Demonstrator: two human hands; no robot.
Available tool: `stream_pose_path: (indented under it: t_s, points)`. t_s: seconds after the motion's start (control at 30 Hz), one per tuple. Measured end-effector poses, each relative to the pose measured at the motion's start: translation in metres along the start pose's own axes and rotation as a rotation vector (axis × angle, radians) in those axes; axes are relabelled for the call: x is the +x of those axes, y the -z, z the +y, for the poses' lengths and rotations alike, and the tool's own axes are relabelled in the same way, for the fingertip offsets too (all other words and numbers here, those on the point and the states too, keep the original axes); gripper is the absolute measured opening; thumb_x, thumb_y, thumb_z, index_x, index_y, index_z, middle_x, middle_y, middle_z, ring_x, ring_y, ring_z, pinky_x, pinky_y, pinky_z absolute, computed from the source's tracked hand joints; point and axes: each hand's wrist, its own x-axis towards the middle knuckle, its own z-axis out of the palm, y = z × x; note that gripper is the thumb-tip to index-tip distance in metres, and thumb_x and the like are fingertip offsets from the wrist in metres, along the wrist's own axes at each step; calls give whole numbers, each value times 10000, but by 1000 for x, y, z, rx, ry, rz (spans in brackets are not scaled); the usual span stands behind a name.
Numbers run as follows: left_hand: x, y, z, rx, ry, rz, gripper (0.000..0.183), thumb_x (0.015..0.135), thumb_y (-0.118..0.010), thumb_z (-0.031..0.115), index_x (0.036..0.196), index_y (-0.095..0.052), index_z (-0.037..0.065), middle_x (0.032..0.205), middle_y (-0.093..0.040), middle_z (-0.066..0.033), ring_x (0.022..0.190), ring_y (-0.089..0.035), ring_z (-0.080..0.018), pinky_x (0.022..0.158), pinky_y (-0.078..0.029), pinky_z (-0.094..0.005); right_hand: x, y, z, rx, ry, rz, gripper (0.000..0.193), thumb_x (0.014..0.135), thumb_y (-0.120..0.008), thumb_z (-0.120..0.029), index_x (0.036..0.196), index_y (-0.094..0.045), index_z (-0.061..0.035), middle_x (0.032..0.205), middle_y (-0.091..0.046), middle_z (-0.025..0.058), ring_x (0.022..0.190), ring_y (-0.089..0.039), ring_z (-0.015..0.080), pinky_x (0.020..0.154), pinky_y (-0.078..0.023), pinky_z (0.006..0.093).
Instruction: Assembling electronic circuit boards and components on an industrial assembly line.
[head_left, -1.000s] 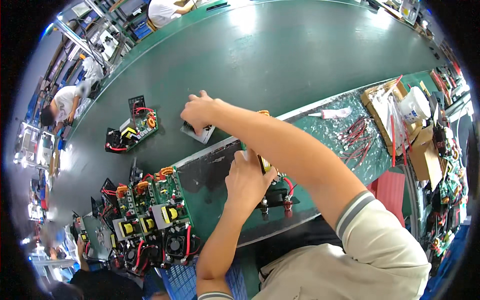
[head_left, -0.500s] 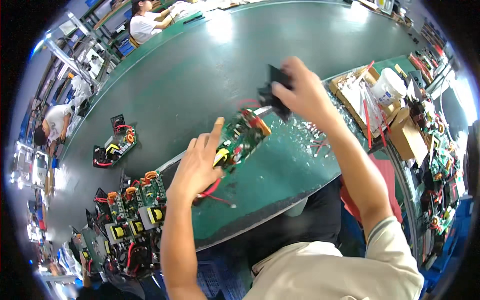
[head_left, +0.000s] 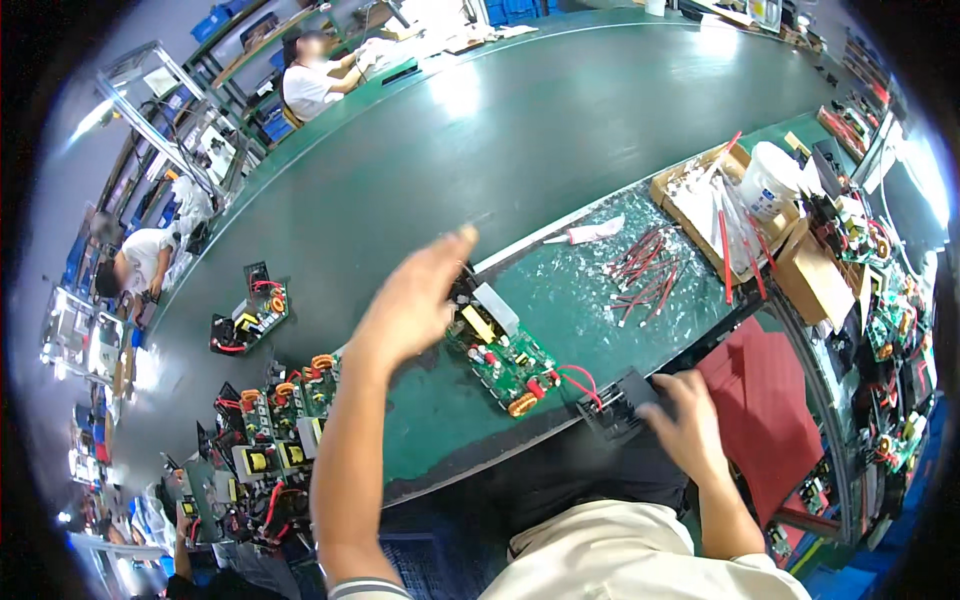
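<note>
A green circuit board [head_left: 520, 362] with red, yellow and white parts and a copper coil lies on the green work mat [head_left: 430, 430]. Red wires [head_left: 580, 378] link its near end to a black end panel [head_left: 615, 402] at the mat's front edge. My left hand [head_left: 405, 305] is over the board's far left end, its fingers stretched out and thumb apart; whether it touches the board is hidden. At the panel's right edge, my right hand [head_left: 690, 420] has its thumb and fingers spread, slightly blurred, with no clear grip.
Several similar boards [head_left: 265, 425] stand grouped at the left, and another assembly [head_left: 250, 318] sits beyond them. Loose red wires [head_left: 645, 275] and a white tube [head_left: 590, 232] lie on the mat. A cardboard tray [head_left: 690, 190], white bucket [head_left: 770, 180] and red sheets [head_left: 760, 410] are at right.
The board has turned round and now lies on the mat. My right hand has brought the black panel from the far side to the front edge. My left hand has shifted up to the far end.
</note>
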Motion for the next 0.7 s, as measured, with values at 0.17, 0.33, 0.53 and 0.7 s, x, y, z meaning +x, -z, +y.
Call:
stream_pose_path:
  t_s: [0.17, 0.33, 0.53, 0.7]
  points:
    - [15, 31, -17, -1927, 216, 1006, 445, 913, -665, 80, 1321, -489, 42, 1240, -586, -147, 1122, -608, -268, 892, -527, -389, 72, -21, -103, 1342, -16, -381, 880, 859, -749, -257, 1550, -240, -63, 1492, -438, 189, 1355, -442, 302, 1082, -399, 460]
    - [13, 17, -35, -2431, 369, 1097, 205, 927, -649, 82, 1095, -555, 10, 1119, -602, -130, 1012, -628, -246, 805, -542, -372, 83, -111, -206, 1851, -82, -721, 788, 970, -658, -292, 1558, -214, -12, 1518, -408, 145, 1380, -416, 205, 1142, -343, 389]
    - [-1, 45, -78, -2180, 328, 1276, 216, 928, -626, 54, 1119, -536, 7, 1088, -598, -129, 1008, -620, -253, 788, -528, -364, 13, -133, -203, 1803, -447, -939, 588, 1027, -549, -397, 1473, -381, -53, 1391, -542, 81, 1269, -507, 142, 1056, -427, 345]
    - [2, 46, -96, -1945, 434, 1352, 235, 928, -658, 102, 1124, -548, 33, 1077, -598, -98, 1004, -621, -197, 743, -521, -315, -38, -134, -199, 1831, -959, -1396, 601, 993, -517, -556, 1383, -485, -100, 1326, -606, 35, 1188, -596, 170, 1010, -466, 392]
